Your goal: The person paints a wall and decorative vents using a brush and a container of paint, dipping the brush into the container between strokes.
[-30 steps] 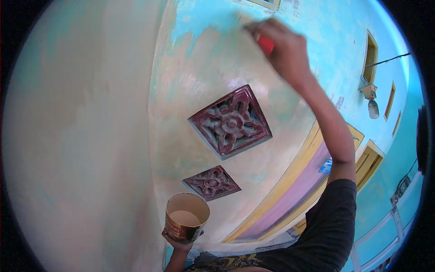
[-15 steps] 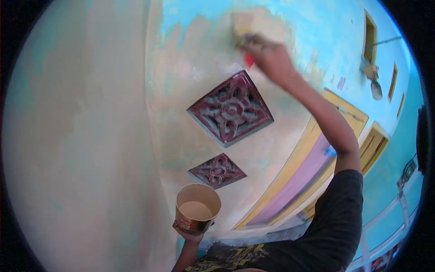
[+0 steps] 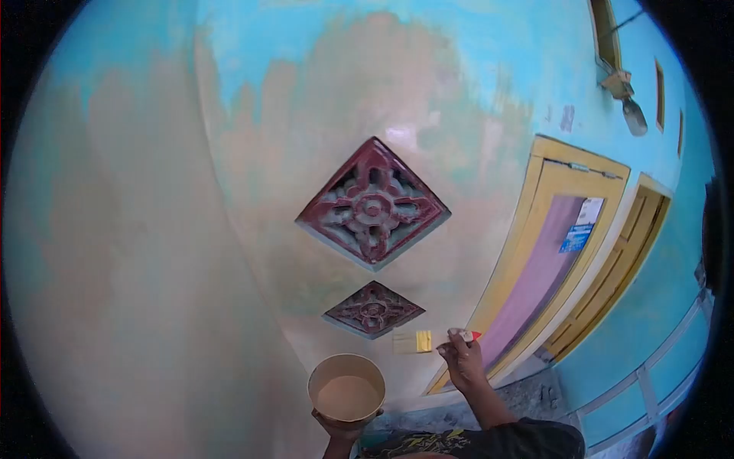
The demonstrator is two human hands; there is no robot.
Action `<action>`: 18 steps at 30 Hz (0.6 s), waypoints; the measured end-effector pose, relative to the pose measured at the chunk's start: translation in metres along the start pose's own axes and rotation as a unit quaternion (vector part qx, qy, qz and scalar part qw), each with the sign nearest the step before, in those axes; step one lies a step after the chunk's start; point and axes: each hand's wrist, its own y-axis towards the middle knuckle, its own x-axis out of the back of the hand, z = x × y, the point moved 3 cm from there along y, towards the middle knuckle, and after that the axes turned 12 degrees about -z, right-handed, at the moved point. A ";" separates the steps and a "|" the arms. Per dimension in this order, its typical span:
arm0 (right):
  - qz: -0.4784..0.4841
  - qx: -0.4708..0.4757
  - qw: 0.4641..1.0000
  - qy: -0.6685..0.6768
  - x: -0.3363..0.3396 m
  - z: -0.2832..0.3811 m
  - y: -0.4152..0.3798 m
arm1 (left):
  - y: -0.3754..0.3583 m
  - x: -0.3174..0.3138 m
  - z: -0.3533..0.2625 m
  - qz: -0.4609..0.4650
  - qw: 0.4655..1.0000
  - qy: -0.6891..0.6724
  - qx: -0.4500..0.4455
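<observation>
My left hand (image 3: pixel 342 430) holds a round bucket (image 3: pixel 313 386) from below, with beige paint (image 3: pixel 346 398) inside. To the right of it, my right hand (image 3: pixel 463 362) is closed on a paintbrush (image 3: pixel 423 341) with a red handle tip and a yellow ferrule. The bristles point left, just above and right of the bucket rim. Behind the bucket stands a wall (image 3: pixel 267 176), beige over much of its surface and blue at the top. Two dark red diamond vents, a larger one (image 3: pixel 373 206) and a smaller one (image 3: pixel 373 309), are set in the wall.
A yellow-framed door (image 3: pixel 525 229) with a pink panel is on the right, with another yellow door (image 3: pixel 612 271) beyond it. A lamp (image 3: pixel 634 116) hangs from the blue wall at the upper right. Metal railings (image 3: pixel 648 390) stand at the lower right.
My right hand has come down from the upper wall with the brush, to beside the bucket. The view has shifted, and more blue wall shows at the top.
</observation>
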 end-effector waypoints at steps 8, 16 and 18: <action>-0.109 -0.039 0.992 0.050 0.057 0.009 0.000 | 0.012 -0.001 0.025 0.050 0.993 0.065 0.080; -0.084 -0.056 0.991 0.092 0.091 0.018 0.015 | 0.032 -0.068 0.056 0.078 0.987 0.028 0.136; -0.110 -0.060 0.989 0.072 0.101 0.012 0.016 | 0.032 -0.060 0.057 0.056 0.989 0.068 0.119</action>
